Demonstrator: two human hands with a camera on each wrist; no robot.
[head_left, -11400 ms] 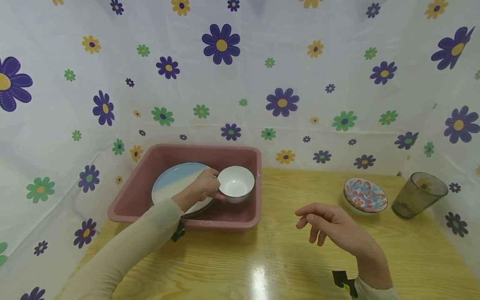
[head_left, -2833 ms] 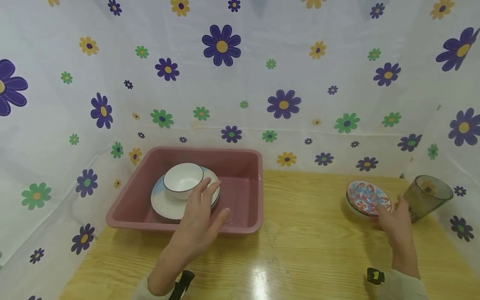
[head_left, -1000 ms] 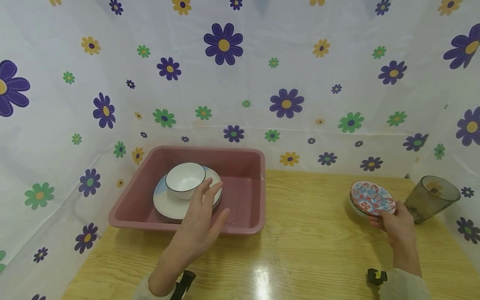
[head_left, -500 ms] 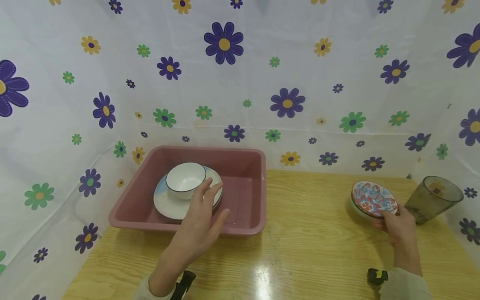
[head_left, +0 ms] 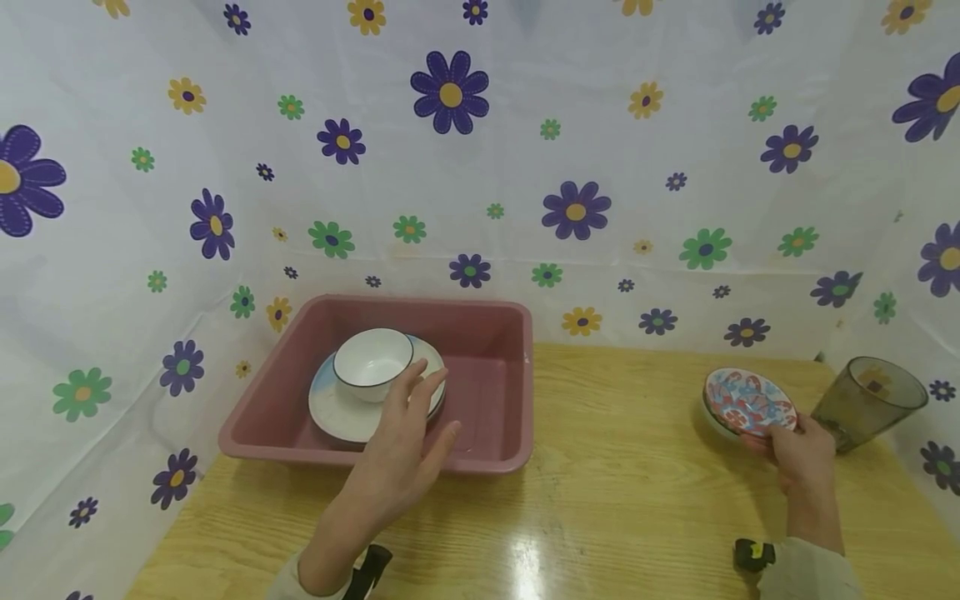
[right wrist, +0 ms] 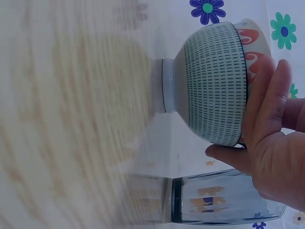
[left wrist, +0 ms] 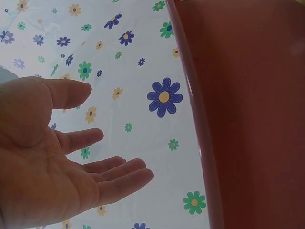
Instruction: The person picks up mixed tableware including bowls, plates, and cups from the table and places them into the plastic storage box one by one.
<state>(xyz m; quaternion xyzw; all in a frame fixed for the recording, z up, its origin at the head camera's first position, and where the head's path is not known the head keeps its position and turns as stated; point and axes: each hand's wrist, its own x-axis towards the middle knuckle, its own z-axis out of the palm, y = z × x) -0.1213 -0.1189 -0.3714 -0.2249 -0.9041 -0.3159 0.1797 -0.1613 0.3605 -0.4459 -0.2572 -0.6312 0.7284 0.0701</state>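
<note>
Over on the person's right, the right hand (head_left: 804, 454) pinches the near right rim of a red-and-blue patterned bowl (head_left: 750, 402), which sits nested in a second bowl with green dashes (right wrist: 209, 86) around its outside. Seen from the right wrist, the lower bowl's pale foot appears to rest on the wooden table (head_left: 622, 508), and the fingers lie along the rims where the two bowls meet. Just beside that hand, toward the right edge of the table, stands a tinted, see-through glass (head_left: 870, 404). The left hand (head_left: 397, 450) is loose and spread, its grip released, poised around the front rim of a pink tub (head_left: 495, 463); the left wrist view shows its thumb and fingers well apart. Inside the tub, toward its left half, a white bowl with a dark rim (head_left: 371, 358) sits on a blue-and-cream plate (head_left: 348, 421), partly hidden behind the left fingertips. Dark straps (head_left: 367, 573) circle both wrists at the pale sleeves (head_left: 810, 571), and a flower-printed sheet (head_left: 502, 167) hangs behind everything.
</note>
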